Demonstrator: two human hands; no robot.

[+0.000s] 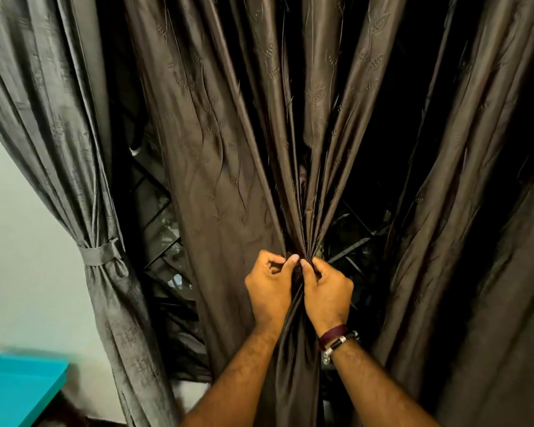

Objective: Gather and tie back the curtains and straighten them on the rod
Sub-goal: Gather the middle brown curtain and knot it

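Two bare hands are meeting at the gathered waist of the middle curtain [228, 143], a dark brown, shiny fabric panel with a stitched leaf pattern. The left hand [270, 285] is pinching the bunched fabric with its thumb and curled fingers, so its grip is closed on the cloth. The right hand [326, 291] is doing the same just beside it; its thumb is almost touching the left thumb, and its grip is also closed on the same bundle. Above the hands the folds are spreading out like a fan, and below them the fabric is hanging down between the two forearms. On the right wrist a dark red band with silver beads [336, 339] is sitting.

To the left of the middle curtain, a grey-brown curtain panel [59, 124] is hanging, already gathered by a matching fabric tie-back [101, 252] wrapped around its narrow part. To the right of the middle curtain, another dark brown panel [475, 211] is hanging loose. Between the panels a dark window with a metal grille [161, 229] is showing. Far to the lower left of the middle curtain, a corner of a turquoise desk [19, 389] is standing against a pale wall [22, 241].
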